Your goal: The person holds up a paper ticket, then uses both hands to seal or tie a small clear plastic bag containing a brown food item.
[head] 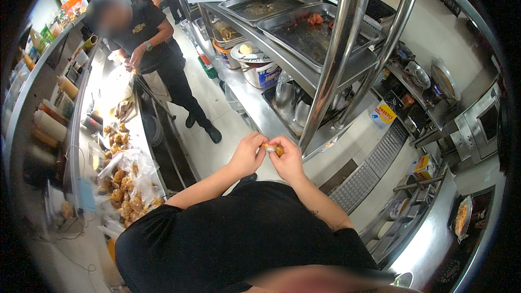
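Note:
In front of my chest, both hands meet at a small, clear plastic bag point(279, 150) with orange-brown food or sauce inside. My left hand point(249, 155) pinches its left end between thumb and fingertips. The bag's fuller end is gripped by the fingers of my right hand point(286, 160), which partly hide it. To my left, on the steel counter, lies a heap of similar tied bags point(127, 190), brown inside, with loose clear plastic point(136, 158) over part of it. A smaller group of filled bags point(117, 138) sits farther along.
A co-worker point(142, 36) in dark clothes stands at the counter point(140, 128), hands over a bright white area. Ahead, a steel rack point(293, 63) with chrome posts holds metal trays point(272, 2) and tubs point(260, 74). Metal floor grating point(366, 175) runs to my right, beside another steel counter point(425, 228).

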Demonstrator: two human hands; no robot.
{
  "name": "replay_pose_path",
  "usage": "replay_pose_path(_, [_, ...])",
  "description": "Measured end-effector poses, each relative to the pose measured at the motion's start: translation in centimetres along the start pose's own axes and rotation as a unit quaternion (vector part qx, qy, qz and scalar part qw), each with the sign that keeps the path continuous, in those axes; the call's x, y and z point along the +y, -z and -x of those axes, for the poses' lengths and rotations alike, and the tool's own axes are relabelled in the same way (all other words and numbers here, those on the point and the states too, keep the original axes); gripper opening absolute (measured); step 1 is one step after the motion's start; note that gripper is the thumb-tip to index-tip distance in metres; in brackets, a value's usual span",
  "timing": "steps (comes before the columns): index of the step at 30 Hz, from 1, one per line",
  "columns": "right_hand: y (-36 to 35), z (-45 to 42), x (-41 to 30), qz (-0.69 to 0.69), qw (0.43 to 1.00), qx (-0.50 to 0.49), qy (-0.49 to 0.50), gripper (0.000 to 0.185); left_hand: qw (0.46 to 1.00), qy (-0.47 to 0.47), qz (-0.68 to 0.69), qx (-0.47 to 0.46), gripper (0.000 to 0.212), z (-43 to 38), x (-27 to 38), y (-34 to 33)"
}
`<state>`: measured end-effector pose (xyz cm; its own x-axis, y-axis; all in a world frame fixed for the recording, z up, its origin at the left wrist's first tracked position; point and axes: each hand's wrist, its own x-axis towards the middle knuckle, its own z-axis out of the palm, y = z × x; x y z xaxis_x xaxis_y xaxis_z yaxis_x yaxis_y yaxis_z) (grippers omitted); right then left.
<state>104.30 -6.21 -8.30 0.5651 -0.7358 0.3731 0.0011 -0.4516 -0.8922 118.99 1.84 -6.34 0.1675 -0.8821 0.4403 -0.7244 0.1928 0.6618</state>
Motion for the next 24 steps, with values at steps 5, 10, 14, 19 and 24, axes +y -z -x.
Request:
replay_pose_path(5, [0.7, 0.2, 0.1, 0.008, 0.998, 0.018, 0.054, 0.013, 0.995, 0.066, 0.067, -0.028, 0.015, 0.8, -0.4, -0.1])
replay_pose_path(10, [0.0, 0.1, 2.2, -0.06, 0.995, 0.035, 0.071, 0.019, 0.995, 0.033, 0.091, -0.027, 0.034, 2.3, -3.1, -1.1])
replay_pose_path(14, [-0.8, -0.3, 2.4, -0.11, 0.994, 0.01, 0.012, 0.015, 0.987, 0.039, 0.152, -0.043, 0.033, 2.8, -3.1, -0.6])
replay_pose_path(19, [-2.7, -1.1, 1.8, -0.223, 0.974, -0.013, -0.045, 0.017, 0.986, 0.016, 0.166, 0.0, 0.025, 2.0, -2.1, 0.7])
replay_pose_path(24, [-5.2, -2.4, 2.3, -0.299, 0.949, -0.097, -0.028, 0.019, 0.985, 0.045, 0.165, 0.016, 0.014, 3.1, -3.5, 2.8])
